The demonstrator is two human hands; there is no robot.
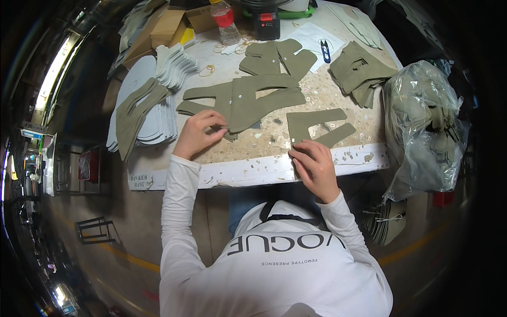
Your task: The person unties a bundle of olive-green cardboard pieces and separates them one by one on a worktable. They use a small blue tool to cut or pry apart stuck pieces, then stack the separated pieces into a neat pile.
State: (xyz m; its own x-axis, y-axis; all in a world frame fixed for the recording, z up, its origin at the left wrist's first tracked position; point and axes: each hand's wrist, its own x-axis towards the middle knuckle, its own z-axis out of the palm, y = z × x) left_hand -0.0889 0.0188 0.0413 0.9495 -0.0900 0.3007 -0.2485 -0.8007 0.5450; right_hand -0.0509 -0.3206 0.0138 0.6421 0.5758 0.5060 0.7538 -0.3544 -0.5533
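Observation:
My right hand (pixel 316 166) pinches the near corner of an olive cut piece (pixel 302 124), flat with two strips reaching right, at the table's front edge. The piece bears a small white sticker by my fingers. My left hand (pixel 203 132) has thumb and index together at the near edge of overlapping olive cut pieces (pixel 245 103); what lies between these fingertips, if anything, is too small to make out. Beyond them, more olive pieces (pixel 274 58) lie with small white stickers.
Pale blue-grey pieces (pixel 140 127) are stacked at left, with one olive piece (pixel 134 113) on top. An olive pile (pixel 359 71) and a clear plastic bag (pixel 422 127) of pieces stand right. Blue snips (pixel 325 51), a bottle (pixel 224 24) and cardboard boxes (pixel 163 29) are farther back.

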